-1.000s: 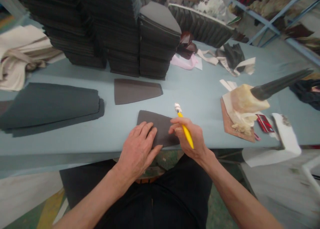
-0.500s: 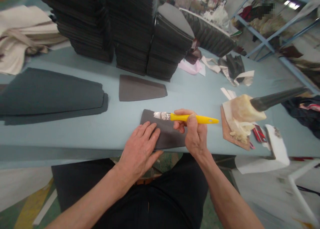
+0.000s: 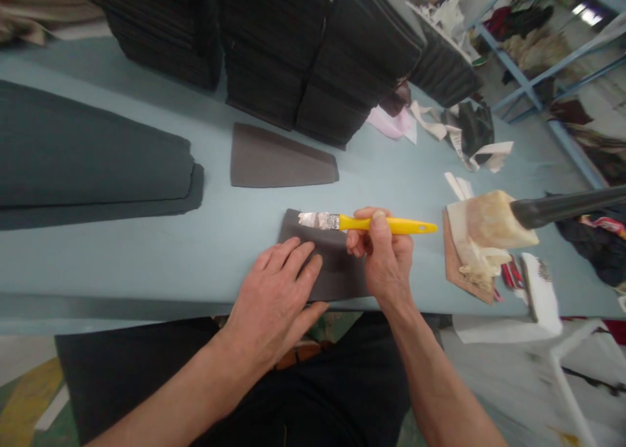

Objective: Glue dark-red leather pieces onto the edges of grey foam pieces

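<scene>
The left hand [image 3: 278, 300] covers the near left part of the dark grey piece [image 3: 337, 264]; the right hand [image 3: 386, 264] hides its right end and the middle of the yellow brush [image 3: 411, 226]. The black stacks [image 3: 293, 49] along the bench's far edge are cut off at the top

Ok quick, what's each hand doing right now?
Left hand: open, flat on the grey piece.
Right hand: closed on the yellow brush.

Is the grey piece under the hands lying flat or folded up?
Flat. The grey piece lies spread on the table, no fold showing; the left hand presses it, the right hand holds a yellow brush over it.
</scene>
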`<state>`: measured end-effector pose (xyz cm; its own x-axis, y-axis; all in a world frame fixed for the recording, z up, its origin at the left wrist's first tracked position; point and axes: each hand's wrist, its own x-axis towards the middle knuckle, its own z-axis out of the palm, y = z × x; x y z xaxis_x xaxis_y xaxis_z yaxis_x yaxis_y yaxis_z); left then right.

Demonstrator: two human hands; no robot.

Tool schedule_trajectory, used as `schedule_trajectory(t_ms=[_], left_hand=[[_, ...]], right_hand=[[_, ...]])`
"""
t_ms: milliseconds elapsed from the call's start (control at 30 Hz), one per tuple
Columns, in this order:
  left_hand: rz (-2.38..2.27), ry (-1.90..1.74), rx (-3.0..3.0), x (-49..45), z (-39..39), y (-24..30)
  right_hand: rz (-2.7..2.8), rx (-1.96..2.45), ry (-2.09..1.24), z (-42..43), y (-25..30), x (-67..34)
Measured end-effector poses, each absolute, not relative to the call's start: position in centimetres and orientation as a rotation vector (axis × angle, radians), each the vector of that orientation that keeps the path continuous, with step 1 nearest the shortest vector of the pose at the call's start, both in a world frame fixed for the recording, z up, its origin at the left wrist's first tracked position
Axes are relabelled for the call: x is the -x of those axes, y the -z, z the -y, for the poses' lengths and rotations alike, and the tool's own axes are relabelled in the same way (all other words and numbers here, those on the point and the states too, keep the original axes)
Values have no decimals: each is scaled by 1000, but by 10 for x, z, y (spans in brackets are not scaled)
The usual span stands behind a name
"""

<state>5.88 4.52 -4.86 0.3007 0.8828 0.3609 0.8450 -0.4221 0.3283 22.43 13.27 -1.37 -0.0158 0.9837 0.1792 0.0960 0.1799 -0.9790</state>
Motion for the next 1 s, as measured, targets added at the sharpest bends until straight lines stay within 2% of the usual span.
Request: schedule_trajectory(t_ms=[433, 633, 1000], left_hand=[[-1683, -853, -2428, -61, -44, 49], [-1686, -863, -2398, -62, -44, 48], [-1711, -860, -2356, -63, -45, 46]], right_hand=[[1369, 1133, -997, -147, 8, -220], [1502, 1135, -902, -151, 3, -214], [1764, 1059, -928, -168, -11, -207]])
